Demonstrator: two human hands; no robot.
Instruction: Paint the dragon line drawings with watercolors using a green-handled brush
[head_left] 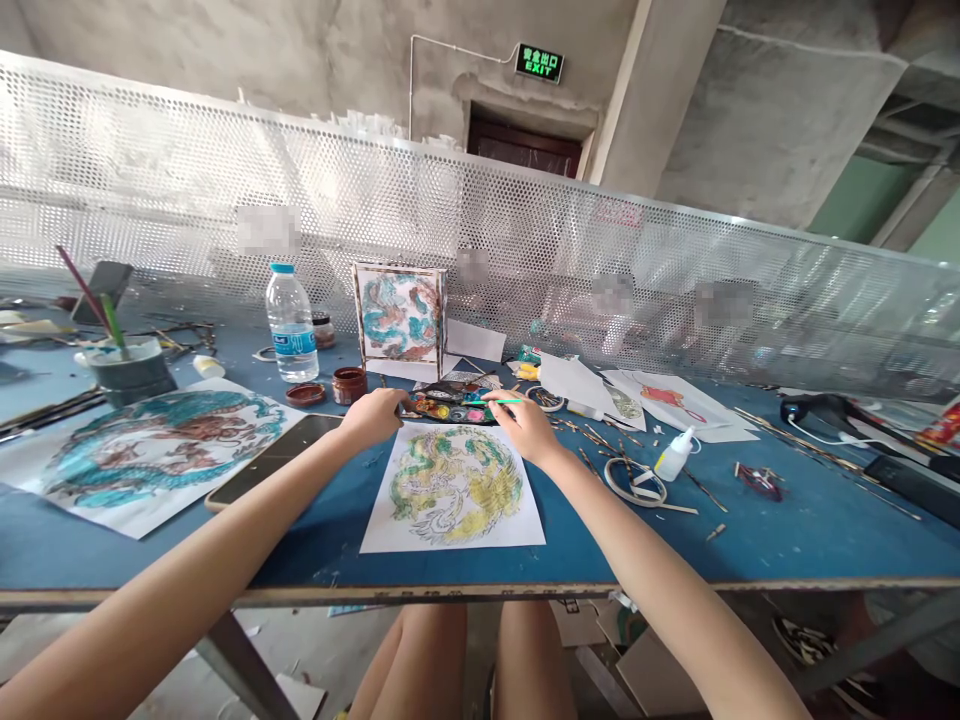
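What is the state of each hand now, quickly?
Left hand: fingers at the palette's left end; whether they grip it cannot be told.
Right hand: closed, holding a green brush.

Craft workshop, bare concrete wall (225, 50), lit exit sign (539, 63), blue worktable (810, 540), paint palette (442, 412)

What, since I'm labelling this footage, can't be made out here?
All in the head view:
Fingertips of the left hand by the paint palette: hidden by the hand itself.
Tip of the green brush in the right hand: too small against the paints.
Right side of the phone: covered by the left forearm.
Red item: cut off by the right edge.
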